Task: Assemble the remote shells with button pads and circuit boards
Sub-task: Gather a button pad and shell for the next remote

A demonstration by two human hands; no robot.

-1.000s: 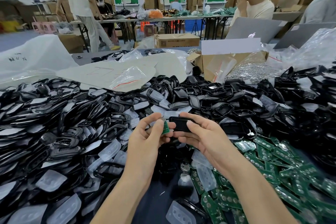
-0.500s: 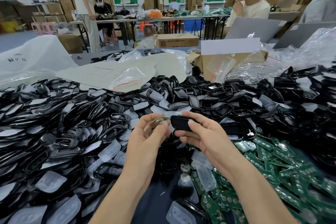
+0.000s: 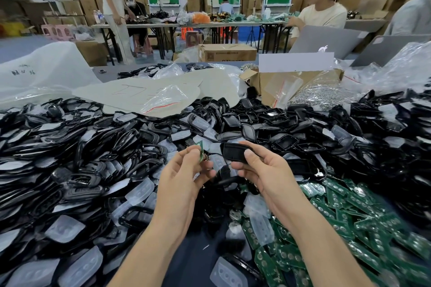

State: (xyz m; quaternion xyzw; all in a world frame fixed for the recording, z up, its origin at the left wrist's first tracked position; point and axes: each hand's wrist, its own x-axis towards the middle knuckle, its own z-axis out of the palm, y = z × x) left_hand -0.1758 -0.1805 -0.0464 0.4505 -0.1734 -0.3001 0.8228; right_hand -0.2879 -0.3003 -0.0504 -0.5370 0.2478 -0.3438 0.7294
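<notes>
two hands meet over the middle of the bench (image 3: 186, 251) in the head view. the left hand (image 3: 182, 177) has its grip pinched on a small green circuit board (image 3: 200, 151), held up on its edge between thumb and fingers. the right hand (image 3: 263, 170) has its grip wrapped on a black remote shell (image 3: 233, 152), with the thumb on top and the fingers under it. the shell is at 3 o'clock from the board, just beside it, with a small gap between them.

a second ago the board was right up against the end of the shell. now the hands have moved a little apart and the board has turned, so it stands more upright. i think the board has not gone in yet, and the person is turning it to find the right way round. i cannot tell if a pad is already inside the shell.

at 9 o'clock lies a big heap of black shells (image 3: 81, 147) mixed with clear button pads (image 3: 140, 191). at 4 o'clock lies a heap of green boards (image 3: 349, 212). next, the board should go flat into the open side of the shell. if it goes in crooked, it may not sit down.
</notes>
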